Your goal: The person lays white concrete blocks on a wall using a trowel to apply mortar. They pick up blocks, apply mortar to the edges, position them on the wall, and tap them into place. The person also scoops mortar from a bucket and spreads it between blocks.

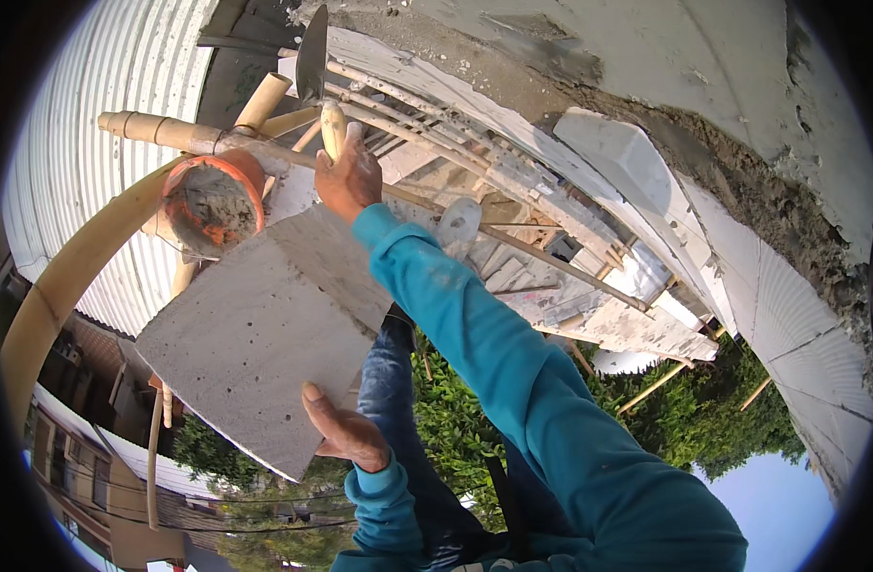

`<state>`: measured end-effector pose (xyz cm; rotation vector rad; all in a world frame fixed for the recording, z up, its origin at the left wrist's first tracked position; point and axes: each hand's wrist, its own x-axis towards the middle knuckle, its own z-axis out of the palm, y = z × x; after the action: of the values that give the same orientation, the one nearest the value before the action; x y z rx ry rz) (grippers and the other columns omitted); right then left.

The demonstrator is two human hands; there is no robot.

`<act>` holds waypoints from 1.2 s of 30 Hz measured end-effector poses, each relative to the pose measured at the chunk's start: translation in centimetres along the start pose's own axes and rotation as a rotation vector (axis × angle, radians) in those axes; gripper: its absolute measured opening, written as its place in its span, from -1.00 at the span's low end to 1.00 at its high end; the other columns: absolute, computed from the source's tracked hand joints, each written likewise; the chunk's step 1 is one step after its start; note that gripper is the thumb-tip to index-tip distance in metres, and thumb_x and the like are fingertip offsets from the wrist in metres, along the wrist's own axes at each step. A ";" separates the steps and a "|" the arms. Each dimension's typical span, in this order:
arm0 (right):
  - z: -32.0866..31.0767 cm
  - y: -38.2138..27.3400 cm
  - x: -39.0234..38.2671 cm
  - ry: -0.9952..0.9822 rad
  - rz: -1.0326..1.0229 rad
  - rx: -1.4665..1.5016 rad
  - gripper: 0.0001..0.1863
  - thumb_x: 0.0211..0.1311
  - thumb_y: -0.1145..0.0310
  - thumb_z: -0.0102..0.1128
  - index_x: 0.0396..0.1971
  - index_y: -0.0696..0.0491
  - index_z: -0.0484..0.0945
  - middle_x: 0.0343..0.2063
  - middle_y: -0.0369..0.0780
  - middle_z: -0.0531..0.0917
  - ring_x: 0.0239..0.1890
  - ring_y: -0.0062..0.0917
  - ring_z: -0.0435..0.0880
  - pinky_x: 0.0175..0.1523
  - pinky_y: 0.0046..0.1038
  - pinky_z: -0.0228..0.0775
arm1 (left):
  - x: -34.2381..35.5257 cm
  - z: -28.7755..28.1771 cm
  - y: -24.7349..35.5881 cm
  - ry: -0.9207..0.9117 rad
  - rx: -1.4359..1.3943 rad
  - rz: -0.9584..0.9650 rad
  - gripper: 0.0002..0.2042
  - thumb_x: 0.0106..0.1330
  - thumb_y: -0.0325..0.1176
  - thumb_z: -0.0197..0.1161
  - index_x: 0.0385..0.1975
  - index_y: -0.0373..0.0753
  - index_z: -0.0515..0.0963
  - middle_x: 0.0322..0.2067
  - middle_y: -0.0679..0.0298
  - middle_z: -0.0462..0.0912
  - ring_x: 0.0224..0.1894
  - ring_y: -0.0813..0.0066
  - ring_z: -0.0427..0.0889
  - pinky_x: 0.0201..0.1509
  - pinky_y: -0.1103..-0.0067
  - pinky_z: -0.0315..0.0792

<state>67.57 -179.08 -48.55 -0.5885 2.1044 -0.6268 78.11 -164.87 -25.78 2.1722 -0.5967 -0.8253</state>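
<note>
My right hand (349,176) is closed round the wooden handle of a trowel (311,57), whose metal blade points up toward the top of the view. My left hand (346,429) grips a pale grey block (246,315) at its lower right, thumb on the face and other fingers hidden. Just beyond the block, left of my right hand, an orange bucket (257,191) with grey mortar in it sits beside crossed bamboo poles (150,132).
A grey wall (722,86) with a rough mortar strip curves along the right. Below me are bamboo scaffolding (455,143), a long pole (589,281) and green trees (455,419). A corrugated roof (74,172) lies left, behind a thick curved bamboo (64,296).
</note>
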 end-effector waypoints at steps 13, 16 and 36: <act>-4.0 4.8 1.2 0.063 -0.216 -0.228 -0.38 0.21 0.33 0.23 0.22 0.17 0.23 -0.10 0.13 0.62 -0.13 0.06 0.65 -0.03 -0.03 0.50 | 1.0 -1.9 -3.2 -0.056 0.209 0.246 -0.60 0.46 -0.25 0.11 0.09 -0.46 0.52 0.01 -0.04 0.61 -0.02 0.22 0.63 0.12 0.41 0.52; -6.7 8.7 -1.9 0.038 -0.317 -0.263 -0.40 0.16 0.33 0.25 0.20 0.10 0.28 -0.10 0.06 0.63 -0.12 0.04 0.64 -0.04 -0.04 0.50 | 1.5 -2.1 -2.9 -0.025 0.325 0.259 -0.69 0.45 -0.42 0.10 0.13 -0.34 0.52 0.00 -0.01 0.62 -0.04 0.22 0.68 0.03 0.43 0.60; -8.0 54.8 -21.3 0.462 1.327 -0.016 -0.36 0.18 0.28 0.23 0.14 0.18 0.10 0.02 0.23 0.51 0.06 0.09 0.57 0.15 -0.03 0.46 | 5.6 -3.0 0.0 -0.098 0.272 0.619 -0.50 0.24 -0.08 0.29 0.13 -0.14 0.45 -0.04 0.11 0.43 0.22 0.08 0.40 0.36 0.20 0.31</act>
<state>62.30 -122.46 -65.70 1.0208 2.3309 0.0588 84.05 -166.98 -26.27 1.9960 -1.4081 -0.5314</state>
